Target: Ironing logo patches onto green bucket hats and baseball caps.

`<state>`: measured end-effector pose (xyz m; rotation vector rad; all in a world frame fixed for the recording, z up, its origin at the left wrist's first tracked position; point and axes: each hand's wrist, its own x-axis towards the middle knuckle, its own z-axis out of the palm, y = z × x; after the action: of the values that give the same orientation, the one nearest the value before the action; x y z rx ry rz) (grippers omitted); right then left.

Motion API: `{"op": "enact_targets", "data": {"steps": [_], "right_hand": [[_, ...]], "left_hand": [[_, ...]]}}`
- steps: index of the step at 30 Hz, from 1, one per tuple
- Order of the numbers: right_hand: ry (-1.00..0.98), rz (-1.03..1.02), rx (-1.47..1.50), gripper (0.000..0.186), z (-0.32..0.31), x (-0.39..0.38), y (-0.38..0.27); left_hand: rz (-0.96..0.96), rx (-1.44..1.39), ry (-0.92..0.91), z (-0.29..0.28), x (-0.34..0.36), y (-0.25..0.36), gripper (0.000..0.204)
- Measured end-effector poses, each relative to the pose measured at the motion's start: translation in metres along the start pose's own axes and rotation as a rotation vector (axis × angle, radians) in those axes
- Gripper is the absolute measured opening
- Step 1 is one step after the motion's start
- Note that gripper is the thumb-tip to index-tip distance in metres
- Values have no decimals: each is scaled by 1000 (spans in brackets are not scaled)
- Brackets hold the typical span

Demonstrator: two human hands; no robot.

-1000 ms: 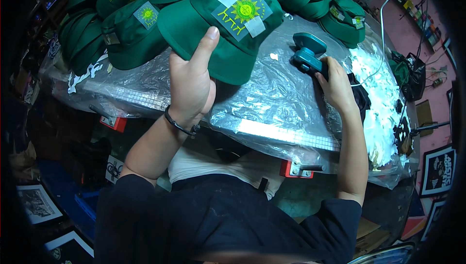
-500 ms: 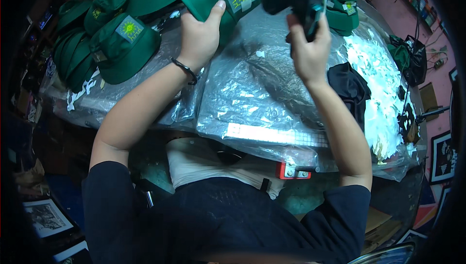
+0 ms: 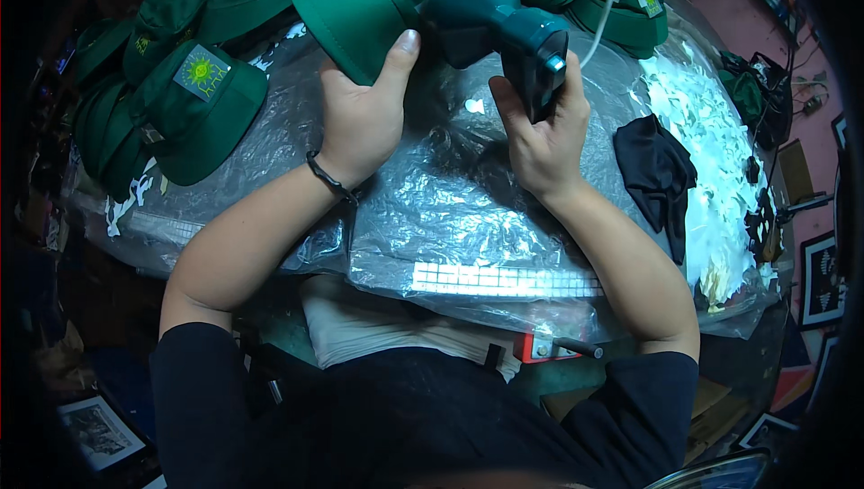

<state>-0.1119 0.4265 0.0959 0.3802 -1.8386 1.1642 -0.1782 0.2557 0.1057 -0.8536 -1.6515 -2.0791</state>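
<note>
My left hand [image 3: 364, 120] grips a green bucket hat [image 3: 346, 8] by its brim, thumb on the near side. In my right hand [image 3: 549, 143] is a teal and black gun-shaped corded appliance [image 3: 472, 3], held by its dark handle. Its broad head is in front of the hat's crown and hides most of the patch there. Whether it touches the cloth I cannot tell. A white cord [image 3: 607, 12] runs behind the appliance. On the left stands another green bucket hat [image 3: 202, 102] with a yellow-green sun patch, beside several more.
Clear plastic sheeting [image 3: 432, 210] covers the table, with a white gridded strip [image 3: 504, 279] at its front edge. More green hats [image 3: 625, 8] stand at the back right. Black cloth [image 3: 657, 174] lies beside a heap of white scraps [image 3: 711, 156]. A red clamp [image 3: 540, 348] sits below the edge.
The appliance has moved left and turned in front of the held hat, now covering most of its patch. The hat in my left hand has shifted slightly left, and the view has moved a little.
</note>
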Motion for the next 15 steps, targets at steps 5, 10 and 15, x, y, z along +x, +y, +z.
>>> {"op": "enact_targets", "data": {"steps": [5, 10, 15], "right_hand": [[-10, -4, -4, 40, 2, -2, 1], [-23, 7, -30, 40, 5, -4, 1], [-19, -20, -50, 40, 5, -7, 3]], "left_hand": [[15, -69, -24, -1, -3, 3, 19], [-73, -101, -63, -6, -5, 6, 20], [-93, -93, -115, -12, -3, 8, 24]]}}
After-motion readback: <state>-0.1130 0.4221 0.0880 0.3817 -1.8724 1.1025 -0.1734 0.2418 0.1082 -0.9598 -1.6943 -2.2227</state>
